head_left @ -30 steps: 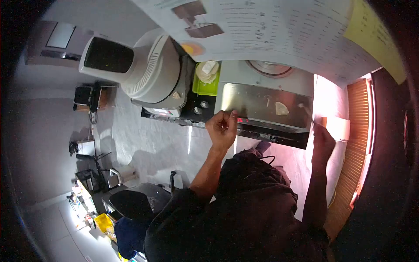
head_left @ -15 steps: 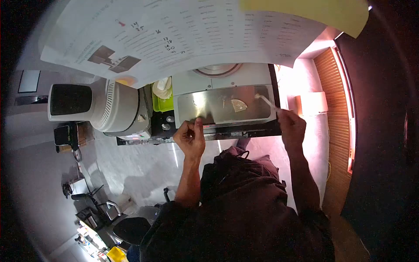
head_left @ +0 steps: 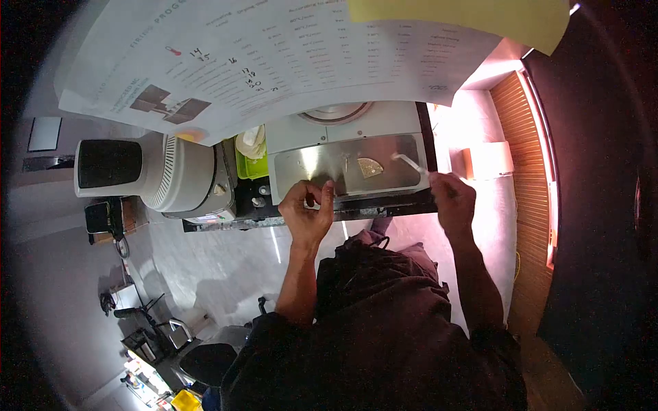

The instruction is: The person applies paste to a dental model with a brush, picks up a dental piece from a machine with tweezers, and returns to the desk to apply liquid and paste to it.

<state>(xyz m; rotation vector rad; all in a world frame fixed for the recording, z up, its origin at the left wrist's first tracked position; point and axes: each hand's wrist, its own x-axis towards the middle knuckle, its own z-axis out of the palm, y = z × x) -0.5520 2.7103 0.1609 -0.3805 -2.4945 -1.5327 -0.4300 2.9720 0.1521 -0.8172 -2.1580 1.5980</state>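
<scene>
In the head view my right hand [head_left: 454, 202] is closed around the end of a slim pale tool with a bent tip [head_left: 410, 163]. Its tip hangs over the right part of a shiny metal tray [head_left: 394, 183]. A perforated, fan-shaped honeycomb plate [head_left: 371, 168] lies on that tray, left of the tip. Beside it is a small thin piece [head_left: 345, 163], too small to name. Over the tray's front left edge, my left hand [head_left: 306, 214] has its fingers loosely bent and the thumb apart, with nothing visible in it.
A grey, rounded furnace-like machine [head_left: 192, 175] stands at the left. Near it are a green tray [head_left: 255, 168] with whitish material and small bottles [head_left: 258, 201]. A printed sheet [head_left: 288, 61] with a yellow note [head_left: 473, 17] hangs across the top. White equipment [head_left: 356, 128] stands behind the metal tray.
My left hand has shifted slightly right and its thumb has moved away from the fingers. The bent tool's tip has come slightly left and down towards the honeycomb plate. The view has shifted a little.
</scene>
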